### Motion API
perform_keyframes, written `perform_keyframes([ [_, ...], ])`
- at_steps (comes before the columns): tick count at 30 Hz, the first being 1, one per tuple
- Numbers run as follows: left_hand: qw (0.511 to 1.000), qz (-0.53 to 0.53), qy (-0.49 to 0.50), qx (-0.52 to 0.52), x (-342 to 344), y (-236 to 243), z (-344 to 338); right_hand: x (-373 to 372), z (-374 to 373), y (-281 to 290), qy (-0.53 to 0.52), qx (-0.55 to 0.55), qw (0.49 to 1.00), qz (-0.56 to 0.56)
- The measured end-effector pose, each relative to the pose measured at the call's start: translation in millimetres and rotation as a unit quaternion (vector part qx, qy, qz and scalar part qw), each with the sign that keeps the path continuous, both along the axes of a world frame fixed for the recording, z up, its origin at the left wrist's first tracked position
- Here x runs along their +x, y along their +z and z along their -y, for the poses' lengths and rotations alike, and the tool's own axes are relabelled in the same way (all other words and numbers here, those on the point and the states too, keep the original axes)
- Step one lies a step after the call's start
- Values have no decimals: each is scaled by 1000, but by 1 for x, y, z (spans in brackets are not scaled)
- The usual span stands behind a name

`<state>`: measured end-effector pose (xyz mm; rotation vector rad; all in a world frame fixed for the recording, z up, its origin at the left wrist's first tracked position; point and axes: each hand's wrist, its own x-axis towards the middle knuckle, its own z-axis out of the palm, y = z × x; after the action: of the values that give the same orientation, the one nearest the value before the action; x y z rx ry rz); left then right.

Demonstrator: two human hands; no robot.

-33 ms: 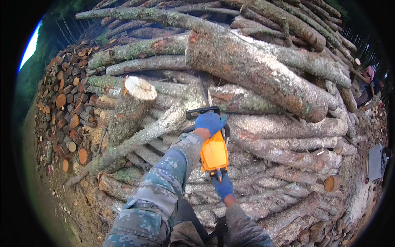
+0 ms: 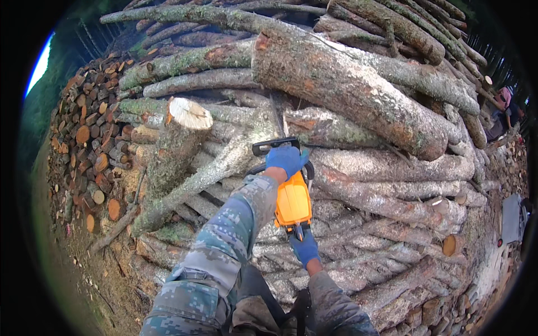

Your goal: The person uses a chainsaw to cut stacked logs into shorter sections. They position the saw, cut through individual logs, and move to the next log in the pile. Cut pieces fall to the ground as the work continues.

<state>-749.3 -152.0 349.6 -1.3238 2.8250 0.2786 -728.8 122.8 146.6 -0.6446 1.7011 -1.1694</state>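
Observation:
An orange chainsaw point(image 2: 293, 203) is held in front of me with its bar pointing away. My left hand point(image 2: 287, 160), in a blue glove, is closed around the front handle, just behind the black hand guard point(image 2: 276, 146). Gloved in blue as well, my right hand point(image 2: 305, 248) grips the rear handle. The dark guide bar point(image 2: 277, 116) reaches in between a sawdust-covered log point(image 2: 238, 152) on the left and a reddish-barked log point(image 2: 330, 130) on the right. Part of the bar's tip is hidden among the logs. A thick log point(image 2: 347, 92) lies just beyond.
An upright-tilted stump with a pale cut face point(image 2: 190, 113) stands at left. Farther left is a heap of short cut logs point(image 2: 92, 151). Logs lie crosswise under and around me. Another person point(image 2: 500, 115) is at the far right, near a grey panel point(image 2: 510, 219).
The lower left end of the sawdust-covered log has shifted slightly, and a thin stick beside it shows more. The saw's front end has risen a little in view. Both hands keep their grip.

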Motion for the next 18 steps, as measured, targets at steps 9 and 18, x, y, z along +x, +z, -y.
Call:
perform_keyframes([
  [9,994,-54,-9,96,51,19,-111,19,-125,41,-36,-5,996,-87],
  [18,966,-161,14,200,91,-23,-298,35,-315,-1,-102,12,993,-65],
])
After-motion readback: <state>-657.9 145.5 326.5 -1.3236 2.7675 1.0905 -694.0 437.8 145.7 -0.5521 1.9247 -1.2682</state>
